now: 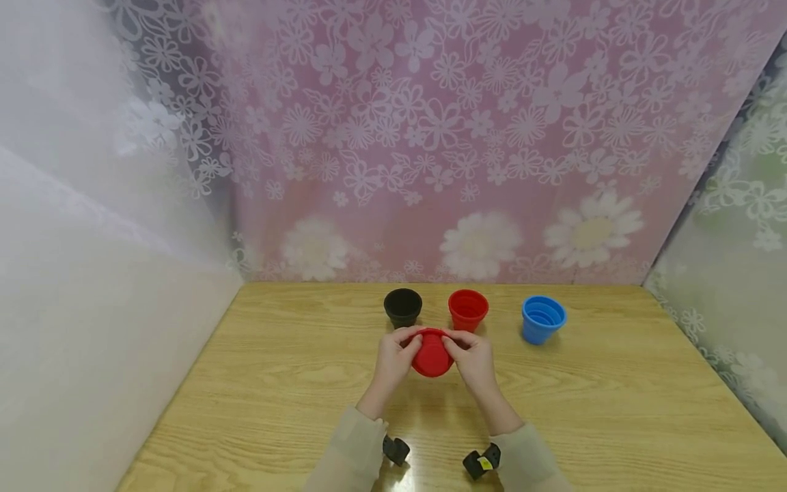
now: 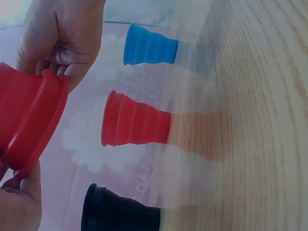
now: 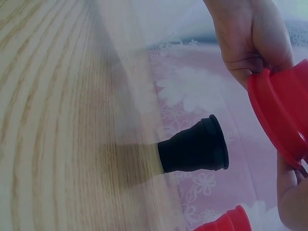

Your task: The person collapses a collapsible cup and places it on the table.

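Note:
Both hands hold a red collapsible cup [image 1: 433,357] above the table, its round base turned toward the head camera. My left hand [image 1: 395,355] pinches the rim on one side with thumb and fingers. On the opposite side, my right hand [image 1: 475,359] grips the rim the same way. In the left wrist view the ridged wall of the held cup [image 2: 29,115] shows behind its wide rim. Beyond the hands, a black cup [image 1: 403,309], a second red cup [image 1: 468,307] and a blue cup [image 1: 542,321] stand upright with stepped walls, apart from one another.
The wooden table [image 1: 277,396] ends at a pink flowered curtain [image 1: 393,137] behind the cups. Pale sheets hang at the left [image 1: 111,273] and right [image 1: 750,225]. Black wrist cameras [image 1: 396,451] sit below both sleeves.

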{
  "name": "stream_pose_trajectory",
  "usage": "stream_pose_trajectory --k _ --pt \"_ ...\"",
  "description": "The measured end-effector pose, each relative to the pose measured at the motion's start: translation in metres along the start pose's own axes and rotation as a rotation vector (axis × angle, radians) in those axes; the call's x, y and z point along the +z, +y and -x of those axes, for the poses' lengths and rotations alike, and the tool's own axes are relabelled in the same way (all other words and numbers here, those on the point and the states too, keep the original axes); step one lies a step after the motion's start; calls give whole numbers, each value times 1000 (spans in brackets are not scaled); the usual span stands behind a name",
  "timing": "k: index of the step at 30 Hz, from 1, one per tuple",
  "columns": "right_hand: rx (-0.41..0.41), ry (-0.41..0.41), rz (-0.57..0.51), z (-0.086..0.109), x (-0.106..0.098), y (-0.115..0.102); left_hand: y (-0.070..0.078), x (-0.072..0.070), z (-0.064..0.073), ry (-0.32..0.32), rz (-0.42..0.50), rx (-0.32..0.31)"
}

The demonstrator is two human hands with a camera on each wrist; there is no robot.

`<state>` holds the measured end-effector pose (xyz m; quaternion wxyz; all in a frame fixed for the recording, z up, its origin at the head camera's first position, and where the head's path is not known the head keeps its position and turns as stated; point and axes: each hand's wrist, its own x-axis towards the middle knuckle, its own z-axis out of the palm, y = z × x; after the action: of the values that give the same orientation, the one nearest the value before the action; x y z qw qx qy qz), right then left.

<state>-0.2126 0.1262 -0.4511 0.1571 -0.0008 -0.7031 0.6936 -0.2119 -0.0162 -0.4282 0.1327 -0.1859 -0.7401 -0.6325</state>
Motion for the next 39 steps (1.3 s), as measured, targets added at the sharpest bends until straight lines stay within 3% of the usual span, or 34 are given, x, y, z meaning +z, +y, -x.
stream_pose_trajectory --k 11,21,27,34,39 --pt "4 -8 10 2 -1 -5 -2 -4 -1 -44 70 -45" --pt "16 -67 -97 -1 -3 -1 -1 -6 -1 -51 227 -233" --pt "57 -120 -172 -1 -3 -1 0 -6 -1 -26 343 -309" --pt "123 -160 -270 0 -3 -4 -4 -2 0 3 438 -329" --pt "143 -167 -361 1 -4 -6 -20 1 -1 -19 458 -317"
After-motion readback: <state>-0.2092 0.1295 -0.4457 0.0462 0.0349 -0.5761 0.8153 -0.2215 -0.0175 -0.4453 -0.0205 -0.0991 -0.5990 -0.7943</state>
